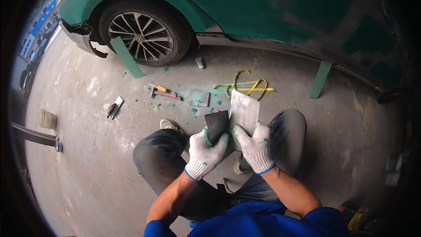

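Both of my hands wear white knit gloves with blue cuffs and green flecks, held up between my knees. My left hand (206,154) grips a dark grey rectangular sheet (217,125), with the thumb laid along its lower part. In my right hand (254,147) is a pale, whitish flat rectangular plate (244,110), pinched under the thumb. The two flat pieces stand side by side, their edges close together or overlapping low down. Another dark edge shows between the hands, and I cannot tell which piece it belongs to. The fingers behind the pieces are hidden.
Ahead is a green car body (263,8) with a wheel (140,35). Green strips (127,58) (320,80) lean near it. On the floor lie an orange-handled tool (158,87), a hammer (169,95), a square plate (199,98), yellow straps (252,87) and green scraps. A bucket (47,119) stands left.
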A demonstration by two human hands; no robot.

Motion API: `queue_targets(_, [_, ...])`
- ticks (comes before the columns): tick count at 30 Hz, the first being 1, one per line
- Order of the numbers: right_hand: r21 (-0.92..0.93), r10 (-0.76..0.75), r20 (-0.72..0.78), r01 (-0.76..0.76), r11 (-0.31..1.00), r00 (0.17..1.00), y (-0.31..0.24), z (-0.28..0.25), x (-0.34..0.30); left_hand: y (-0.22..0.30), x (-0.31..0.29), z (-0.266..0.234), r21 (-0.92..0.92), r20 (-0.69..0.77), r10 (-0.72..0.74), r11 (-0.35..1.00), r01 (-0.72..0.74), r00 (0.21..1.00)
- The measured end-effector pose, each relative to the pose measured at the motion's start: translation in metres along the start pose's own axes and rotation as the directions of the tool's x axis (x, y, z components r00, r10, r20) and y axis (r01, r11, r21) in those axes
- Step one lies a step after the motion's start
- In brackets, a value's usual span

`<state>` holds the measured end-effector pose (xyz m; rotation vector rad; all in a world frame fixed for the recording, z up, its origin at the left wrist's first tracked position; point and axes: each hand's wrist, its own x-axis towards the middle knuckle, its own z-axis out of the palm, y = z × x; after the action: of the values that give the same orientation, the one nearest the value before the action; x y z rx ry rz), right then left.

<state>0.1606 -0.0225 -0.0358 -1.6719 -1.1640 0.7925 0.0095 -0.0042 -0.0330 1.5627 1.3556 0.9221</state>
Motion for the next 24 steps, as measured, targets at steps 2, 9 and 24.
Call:
queue_targets(2, [0.044,-0.011,0.014,0.01,0.999,1.0,-0.006,-0.005,0.001,0.0,0.001,-0.001,0.023,0.049,0.026,0.999,-0.027,0.998])
queue_targets(9, [-0.08,-0.176,0.103,0.184,0.98,0.979,-0.001,-0.012,0.004,-0.006,-0.001,0.0,-0.159,0.158,0.016,0.987,0.009,0.987])
queue_targets(24, [0.084,-0.024,0.097,0.016,0.996,0.995,-0.011,-0.027,0.02,-0.016,0.001,0.001,-0.344,0.324,-0.17,0.895,0.284,0.93])
